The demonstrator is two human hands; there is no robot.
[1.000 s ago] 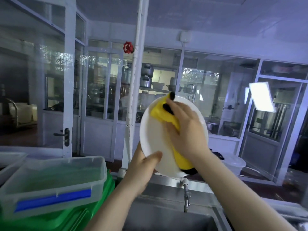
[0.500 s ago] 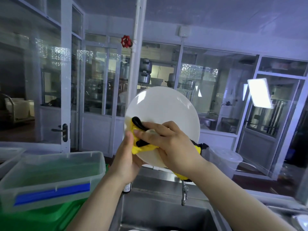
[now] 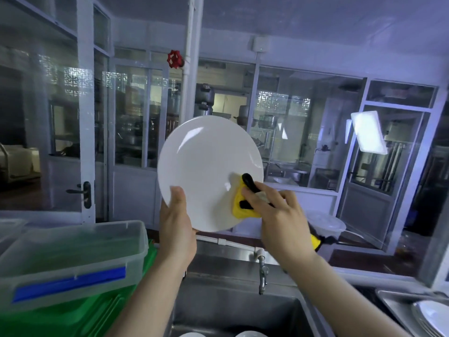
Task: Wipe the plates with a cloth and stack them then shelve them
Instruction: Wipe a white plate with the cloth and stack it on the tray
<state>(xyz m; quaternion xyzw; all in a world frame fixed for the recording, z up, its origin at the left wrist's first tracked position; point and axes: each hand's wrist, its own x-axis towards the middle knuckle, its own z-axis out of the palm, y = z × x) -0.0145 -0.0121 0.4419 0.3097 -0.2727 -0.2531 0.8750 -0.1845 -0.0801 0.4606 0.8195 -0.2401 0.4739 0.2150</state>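
**Plate held up over the sink, cloth on its lower right**

Far left we see one clear tub [image 3: 70,259] with a blue strip, sitting on a green crate [image 3: 80,314]. Next, our left hand [image 3: 177,229] grips the lower left rim of one white plate [image 3: 206,171], thumb lying on the plate's face, the other fingers hidden behind it. The plate is lifted above the steel sink [image 3: 233,310], stood nearly on edge with its face toward us and tilted a bit; being round, it has no long axis to call. One tap [image 3: 262,273] hangs below it. On the plate's lower right edge our right hand [image 3: 279,215] clutches one yellow cloth [image 3: 241,203] with black marks, fingers curled over it and pressing it onto the plate; a tail of the cloth sticks out behind the wrist. So the plate sits between both hands, touching each. Bottom edge: rims of two more white dishes in the sink. Far right: a stack of plates [image 3: 432,319] on a steel tray [image 3: 393,305], count unclear.
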